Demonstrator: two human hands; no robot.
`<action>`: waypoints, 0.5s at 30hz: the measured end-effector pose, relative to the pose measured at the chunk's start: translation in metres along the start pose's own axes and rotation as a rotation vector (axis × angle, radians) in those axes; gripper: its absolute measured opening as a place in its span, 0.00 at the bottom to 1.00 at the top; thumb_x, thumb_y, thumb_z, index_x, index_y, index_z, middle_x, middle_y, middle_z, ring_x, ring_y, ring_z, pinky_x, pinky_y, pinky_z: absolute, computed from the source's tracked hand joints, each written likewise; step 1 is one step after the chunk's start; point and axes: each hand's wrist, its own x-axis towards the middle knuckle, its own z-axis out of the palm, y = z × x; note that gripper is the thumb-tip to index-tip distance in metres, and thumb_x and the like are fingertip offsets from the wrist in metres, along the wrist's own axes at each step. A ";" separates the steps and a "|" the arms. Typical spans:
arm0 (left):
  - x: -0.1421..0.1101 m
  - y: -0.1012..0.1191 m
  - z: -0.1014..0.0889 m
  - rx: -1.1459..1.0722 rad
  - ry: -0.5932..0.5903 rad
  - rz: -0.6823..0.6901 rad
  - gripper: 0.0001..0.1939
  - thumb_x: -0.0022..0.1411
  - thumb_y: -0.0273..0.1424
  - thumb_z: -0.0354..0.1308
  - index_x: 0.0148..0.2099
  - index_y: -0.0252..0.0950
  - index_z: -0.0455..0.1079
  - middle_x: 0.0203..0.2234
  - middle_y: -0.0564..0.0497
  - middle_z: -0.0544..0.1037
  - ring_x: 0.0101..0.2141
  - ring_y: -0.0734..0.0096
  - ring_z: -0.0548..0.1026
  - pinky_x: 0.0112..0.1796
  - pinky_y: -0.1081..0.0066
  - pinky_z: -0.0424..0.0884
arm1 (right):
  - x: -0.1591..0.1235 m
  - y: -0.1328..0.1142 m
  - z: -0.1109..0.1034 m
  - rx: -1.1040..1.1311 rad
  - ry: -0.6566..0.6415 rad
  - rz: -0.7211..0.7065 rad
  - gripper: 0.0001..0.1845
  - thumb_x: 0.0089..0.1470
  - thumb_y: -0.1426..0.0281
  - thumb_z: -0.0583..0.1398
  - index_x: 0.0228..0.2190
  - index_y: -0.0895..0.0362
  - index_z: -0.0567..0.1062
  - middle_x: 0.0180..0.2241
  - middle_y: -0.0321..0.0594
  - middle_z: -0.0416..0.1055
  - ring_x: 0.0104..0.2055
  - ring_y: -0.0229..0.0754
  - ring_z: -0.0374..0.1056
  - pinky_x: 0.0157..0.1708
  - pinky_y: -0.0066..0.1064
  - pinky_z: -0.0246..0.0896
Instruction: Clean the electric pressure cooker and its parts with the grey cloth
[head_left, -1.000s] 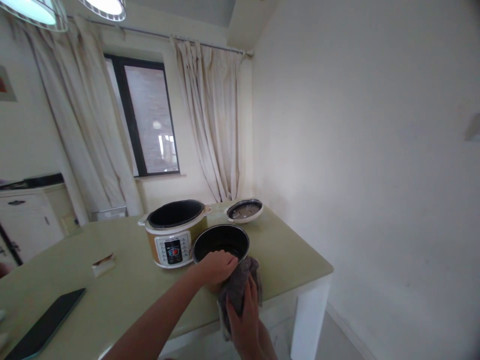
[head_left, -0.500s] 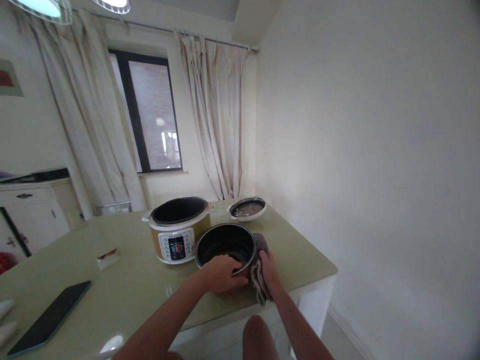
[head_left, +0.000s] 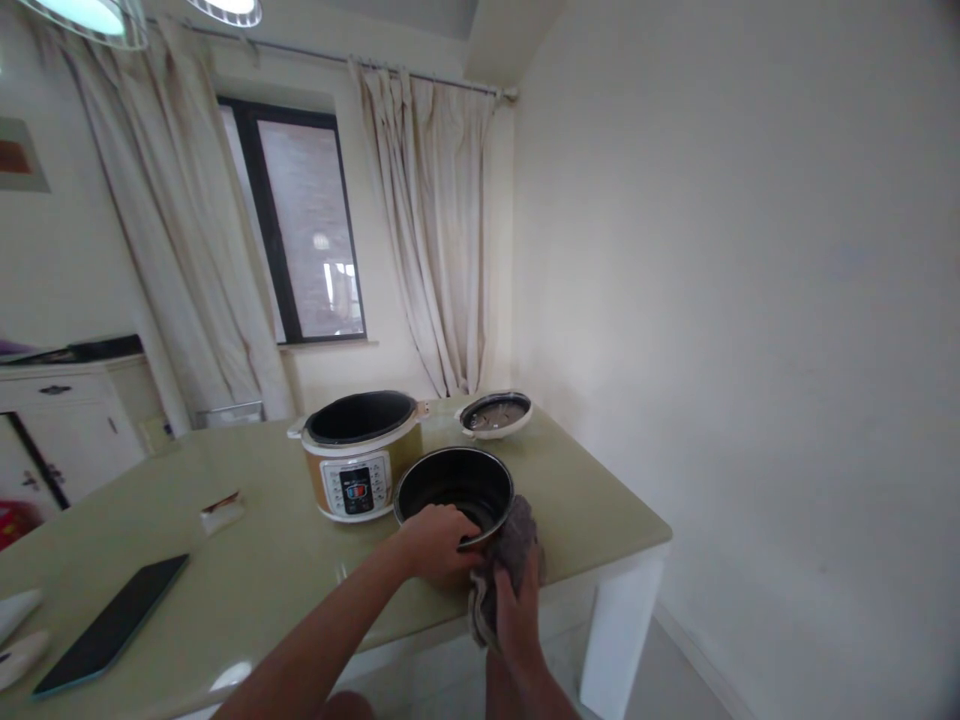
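A dark inner pot (head_left: 454, 475) stands on the table close to its near edge, its mouth facing up. My left hand (head_left: 439, 543) grips the pot's near rim, fingers over the edge and thumb outside. In my right hand (head_left: 517, 600) is a bunched grey-brown cloth (head_left: 514, 535), pressed against the pot's outer wall at the near right. Part of the cloth hangs down by the table edge. Left of the pot, touching or nearly so, is the white and gold electric cooker (head_left: 356, 485), lidless, with a control panel in front. Its lid (head_left: 495, 415) lies upside down behind the pot.
The pale green table (head_left: 277, 570) ends at the right near a white wall (head_left: 750, 300). A dark tablet (head_left: 112, 625) and white objects (head_left: 19, 650) lie at the left. A small white packet (head_left: 222, 512) is left of the cooker.
My right hand and the cloth have moved from the pot's right side toward me and to the left, along the outer wall. My left hand still holds the rim.
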 end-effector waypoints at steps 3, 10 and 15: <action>-0.001 0.000 -0.002 -0.013 -0.011 0.010 0.12 0.64 0.47 0.64 0.41 0.46 0.82 0.41 0.46 0.88 0.46 0.50 0.85 0.43 0.62 0.77 | -0.034 0.008 0.008 -0.083 0.080 0.008 0.36 0.57 0.46 0.62 0.63 0.45 0.70 0.64 0.50 0.73 0.70 0.68 0.64 0.64 0.65 0.64; 0.000 0.002 -0.008 -0.036 -0.024 -0.020 0.14 0.65 0.46 0.62 0.42 0.44 0.81 0.44 0.45 0.88 0.45 0.51 0.85 0.43 0.61 0.76 | 0.088 -0.056 0.000 0.065 -0.200 0.120 0.29 0.51 0.50 0.62 0.46 0.57 0.82 0.48 0.53 0.82 0.55 0.60 0.75 0.60 0.53 0.68; 0.003 -0.001 -0.011 0.005 -0.066 -0.010 0.14 0.64 0.46 0.64 0.45 0.43 0.81 0.47 0.44 0.87 0.48 0.48 0.84 0.46 0.59 0.77 | 0.164 -0.078 0.002 0.126 -0.459 0.223 0.20 0.44 0.52 0.65 0.26 0.58 0.80 0.28 0.44 0.79 0.36 0.50 0.75 0.44 0.40 0.73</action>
